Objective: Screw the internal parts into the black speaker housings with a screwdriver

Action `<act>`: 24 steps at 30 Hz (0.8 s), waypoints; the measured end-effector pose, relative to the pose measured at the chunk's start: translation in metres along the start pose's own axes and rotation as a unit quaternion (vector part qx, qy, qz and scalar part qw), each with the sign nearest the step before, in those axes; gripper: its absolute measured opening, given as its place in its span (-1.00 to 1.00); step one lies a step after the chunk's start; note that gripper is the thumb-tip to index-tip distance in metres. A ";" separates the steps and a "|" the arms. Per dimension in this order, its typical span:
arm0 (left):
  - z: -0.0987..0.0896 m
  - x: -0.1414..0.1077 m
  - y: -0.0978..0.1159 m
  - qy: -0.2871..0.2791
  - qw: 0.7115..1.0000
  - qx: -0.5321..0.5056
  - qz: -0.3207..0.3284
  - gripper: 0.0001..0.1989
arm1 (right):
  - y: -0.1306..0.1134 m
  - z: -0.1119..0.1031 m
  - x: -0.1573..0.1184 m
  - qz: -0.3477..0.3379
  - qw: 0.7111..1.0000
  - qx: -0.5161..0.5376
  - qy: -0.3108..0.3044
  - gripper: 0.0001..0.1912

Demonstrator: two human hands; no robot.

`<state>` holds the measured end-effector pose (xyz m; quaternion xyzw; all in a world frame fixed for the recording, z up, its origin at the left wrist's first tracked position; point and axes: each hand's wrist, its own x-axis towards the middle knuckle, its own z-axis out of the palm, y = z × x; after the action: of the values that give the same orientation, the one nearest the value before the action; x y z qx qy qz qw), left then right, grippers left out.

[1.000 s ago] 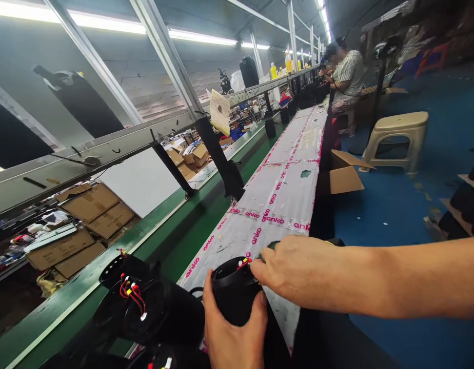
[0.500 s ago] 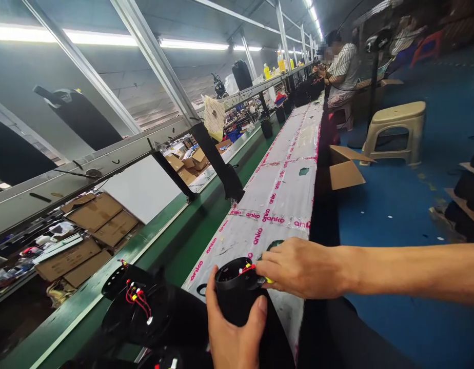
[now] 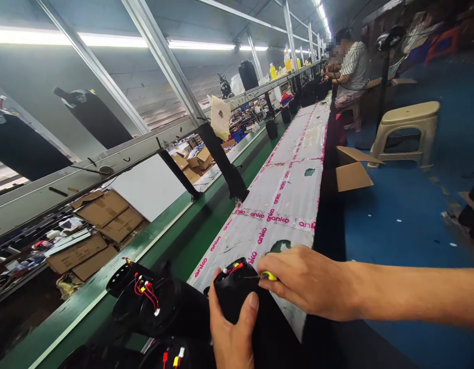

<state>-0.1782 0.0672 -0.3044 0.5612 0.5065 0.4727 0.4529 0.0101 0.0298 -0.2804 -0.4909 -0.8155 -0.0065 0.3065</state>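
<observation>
My left hand [image 3: 233,323] is wrapped round a black cylindrical housing [image 3: 237,294], its open end tilted up. Red wires with white and yellow connectors [image 3: 234,267] show at the rim of that opening. Closed in my right hand [image 3: 298,279] is a thin-shafted tool with a yellow handle [image 3: 268,276], probably a small screwdriver. Its metal shaft points left across the near side of the rim; whether the tip touches the housing I cannot tell. To the left are more black cylinders [image 3: 186,307] with red wires and small connectors [image 3: 146,291] hanging out.
A bench covered with pink-printed white sheet [image 3: 275,205] runs ahead, beside a green conveyor surface [image 3: 183,230]. Black-wrapped posts [image 3: 223,164] stand along it. A beige stool [image 3: 406,128] and an open carton [image 3: 352,171] are on the right. A seated person [image 3: 352,66] works farther down.
My right hand has drawn back slightly from the opening, and the tool's shaft now shows. The housing has turned a little in my left hand. The whole view has shifted slightly.
</observation>
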 end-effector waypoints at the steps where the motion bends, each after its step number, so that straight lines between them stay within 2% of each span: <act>1: 0.001 -0.001 0.004 0.022 0.999 0.026 0.013 -0.14 | -0.004 -0.003 -0.001 0.005 0.999 -0.024 -0.023 -0.84; 4: 0.007 -0.005 0.015 0.108 0.987 0.111 0.044 -0.14 | -0.015 -0.006 -0.002 -0.005 0.993 -0.102 -0.065 -0.88; 7: 0.014 -0.009 0.023 0.149 0.976 0.151 0.049 -0.10 | -0.022 -0.005 0.001 -0.017 0.986 -0.147 -0.075 -0.93; 11: 0.017 -0.012 0.025 0.148 0.975 0.161 0.046 -0.09 | -0.026 -0.009 0.008 0.026 0.988 -0.120 -0.088 -0.87; 17: 0.018 -0.014 0.027 0.128 0.977 0.167 0.043 -0.09 | -0.028 -0.021 0.015 0.035 0.988 -0.097 -0.118 -0.86; 24: 0.019 -0.016 0.029 0.149 0.974 0.170 0.026 -0.03 | -0.028 -0.011 0.012 0.089 0.987 -0.090 -0.098 -0.86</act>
<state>-0.1556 0.0485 -0.2800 0.5661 0.6267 0.4694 0.2578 -0.0107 0.0214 -0.2575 -0.5854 -0.7907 -0.0044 0.1789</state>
